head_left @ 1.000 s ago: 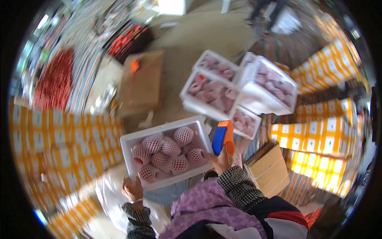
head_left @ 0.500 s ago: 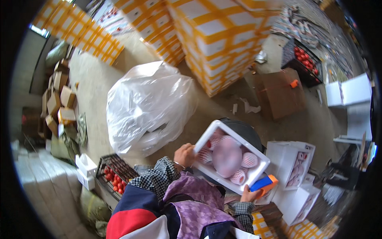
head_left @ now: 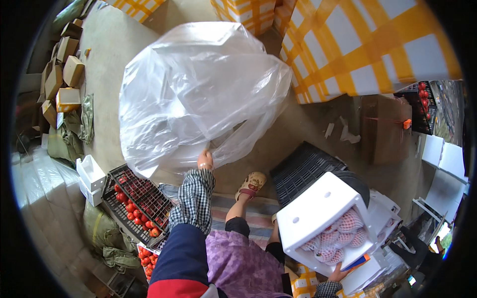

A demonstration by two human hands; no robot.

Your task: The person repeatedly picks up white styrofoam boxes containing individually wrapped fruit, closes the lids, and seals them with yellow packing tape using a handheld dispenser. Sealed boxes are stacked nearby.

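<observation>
At the near edge of a large clear plastic bag [head_left: 194, 94], the fingers of my left hand [head_left: 205, 159] are closed on the film. Pale, flat-sided shapes show through the plastic. My right hand [head_left: 339, 273], at the lower right, supports the rim of a white foam box [head_left: 318, 203]. The box is tipped on its side. Its open mouth shows several round fruits [head_left: 343, 231] in red-and-white foam nets. A blue-and-orange tool [head_left: 358, 262] lies in my right hand against the box; its exact kind is unclear.
Black crates of tomatoes [head_left: 134, 208] stand at the left. A dark crate [head_left: 303, 169] and round black container are behind the foam box. Tall taped box stacks [head_left: 367, 44] rise at the upper right, near a brown carton [head_left: 385, 129]. Small cartons [head_left: 62, 79] line the left wall.
My left hand has let go of the foam box and moved to the plastic bag. The box has swung right and tipped over with my right hand. My view has shifted.
</observation>
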